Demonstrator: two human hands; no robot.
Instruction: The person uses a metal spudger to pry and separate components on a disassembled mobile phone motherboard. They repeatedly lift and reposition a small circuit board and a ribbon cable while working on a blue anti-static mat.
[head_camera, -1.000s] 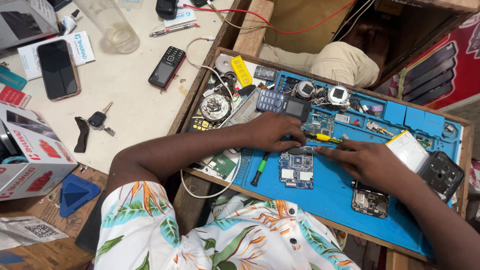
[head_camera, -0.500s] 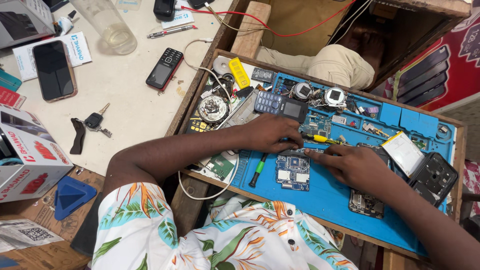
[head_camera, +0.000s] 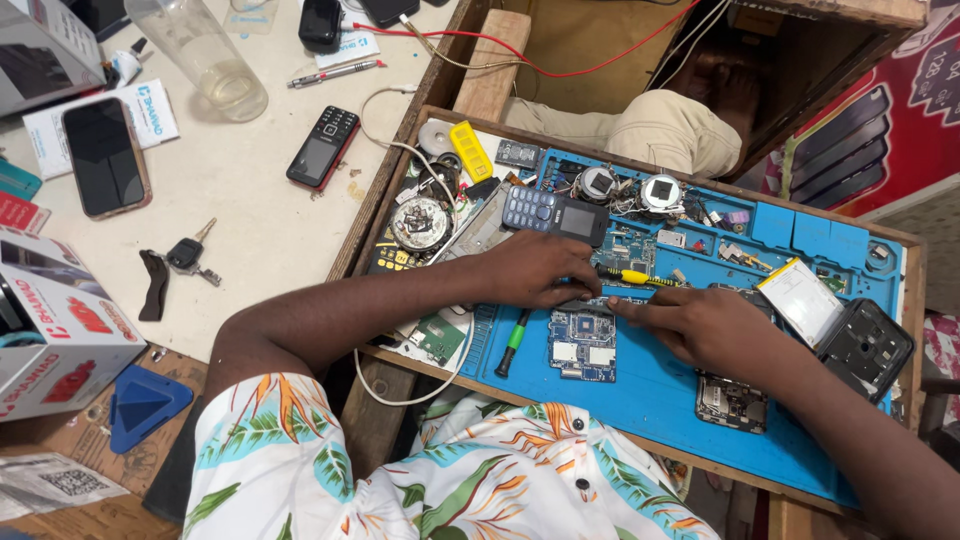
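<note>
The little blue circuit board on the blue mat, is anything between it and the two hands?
Nothing visible is. The left hand and right hand both have fingertips down at the top edge of the small blue circuit board on the blue rubber work mat. A yellow-handled screwdriver lies just behind.

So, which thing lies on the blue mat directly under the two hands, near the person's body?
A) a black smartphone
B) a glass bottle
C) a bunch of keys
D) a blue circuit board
D: the blue circuit board lies on the blue mat, just below the left hand and the right hand; the keys, bottle and smartphone are on the white table to the left.
</note>
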